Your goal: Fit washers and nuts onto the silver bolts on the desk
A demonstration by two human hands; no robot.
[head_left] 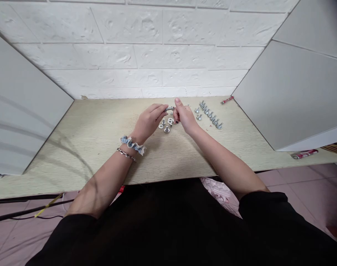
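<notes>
Your left hand [148, 120] pinches a bolt [169, 108]; I can't tell whether your right hand [185, 117] grips it. The tabletop [107, 116] bears washers [161, 126].

Gleams silver on the bolts [219, 126], shows pale grained beige on the tabletop [234, 136], brick-patterned white on the wall [185, 27], blue and white on the scrunchie [132, 143], plain black on the shirt [157, 229] and dull pink on the tiled floor [295, 186].

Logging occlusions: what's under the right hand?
Tabletop shows around the right hand, with washers visible just left of it. Anything directly beneath is covered; can't tell.
</notes>
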